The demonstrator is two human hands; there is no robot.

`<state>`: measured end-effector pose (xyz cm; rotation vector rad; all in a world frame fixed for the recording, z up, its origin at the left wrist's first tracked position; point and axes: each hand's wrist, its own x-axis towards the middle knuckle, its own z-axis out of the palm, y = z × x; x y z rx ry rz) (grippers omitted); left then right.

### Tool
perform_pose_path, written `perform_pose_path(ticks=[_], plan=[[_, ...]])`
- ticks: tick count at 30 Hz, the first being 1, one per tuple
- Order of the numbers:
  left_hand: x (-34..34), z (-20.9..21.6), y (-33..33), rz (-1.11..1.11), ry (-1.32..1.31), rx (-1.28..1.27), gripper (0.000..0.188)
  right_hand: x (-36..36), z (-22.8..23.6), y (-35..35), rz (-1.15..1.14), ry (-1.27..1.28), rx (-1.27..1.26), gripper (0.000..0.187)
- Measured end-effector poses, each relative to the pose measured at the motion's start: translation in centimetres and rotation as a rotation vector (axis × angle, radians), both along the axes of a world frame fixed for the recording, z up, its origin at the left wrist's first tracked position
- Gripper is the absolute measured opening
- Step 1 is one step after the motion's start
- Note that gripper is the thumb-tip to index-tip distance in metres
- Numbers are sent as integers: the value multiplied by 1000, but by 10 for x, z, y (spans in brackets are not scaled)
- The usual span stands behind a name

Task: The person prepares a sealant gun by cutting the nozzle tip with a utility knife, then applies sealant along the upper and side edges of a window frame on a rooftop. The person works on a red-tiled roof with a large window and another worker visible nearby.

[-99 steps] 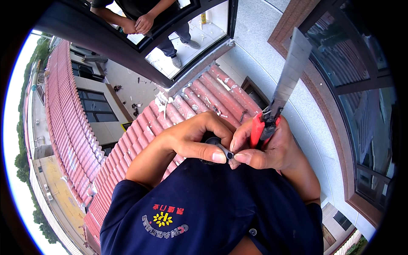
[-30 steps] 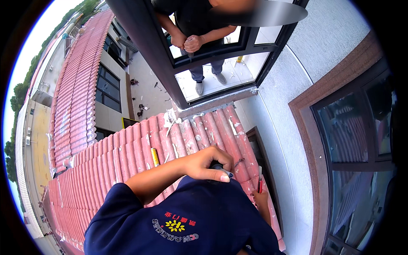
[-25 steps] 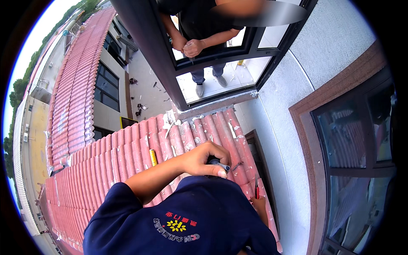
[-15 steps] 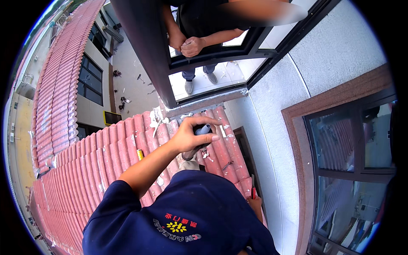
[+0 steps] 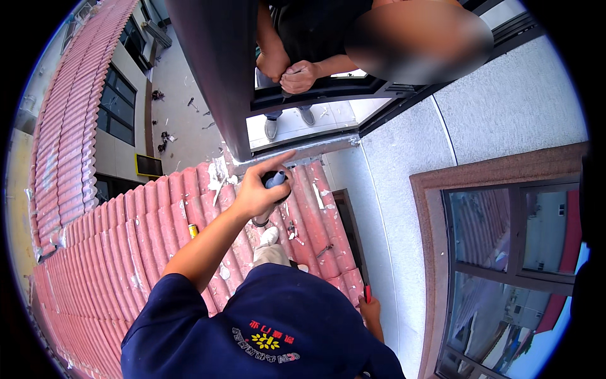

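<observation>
My left arm reaches up over the red tiled roof [image 5: 151, 246]. My left hand [image 5: 255, 192] is closed around a dark tube with a grey-blue tapered tip [image 5: 276, 180], its index finger stretched toward the window ledge [image 5: 303, 151]. Most of the tube is hidden behind the hand. Low at the right, beside my body, my right hand [image 5: 371, 311] grips a slim red-handled tool [image 5: 368, 293]; its far end is hard to make out. Inside the dark window frame [image 5: 315, 96] ahead, another person's hands [image 5: 297, 77] are held together around something I cannot make out.
My white shoe [image 5: 269, 236] stands on the tiles. A yellow can [image 5: 193, 231] lies left of my arm, and white scraps [image 5: 218, 177] are scattered near the ledge. A pale wall [image 5: 391, 208] and a brown-framed window [image 5: 435, 189] run along the right. Tools [image 5: 191, 102] lie on the courtyard floor below.
The view has shifted, so the roof and windows sit farther left. My left hand has closed more around the tube. My right hand still grips the red-handled tool; its thin end shows less.
</observation>
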<state>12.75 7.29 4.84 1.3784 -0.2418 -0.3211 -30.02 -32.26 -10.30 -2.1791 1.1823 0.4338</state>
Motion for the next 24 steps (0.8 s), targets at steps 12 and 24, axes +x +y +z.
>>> perform_pose_path(ticks=[12, 24], plan=[[-42, -61, -15, -500, -21, 70, 59, -17, 9, 37, -90, 138, 28, 39], [-66, -65, -32, -647, 65, 67, 51, -38, -12, 31, 33, 114, 8, 34]])
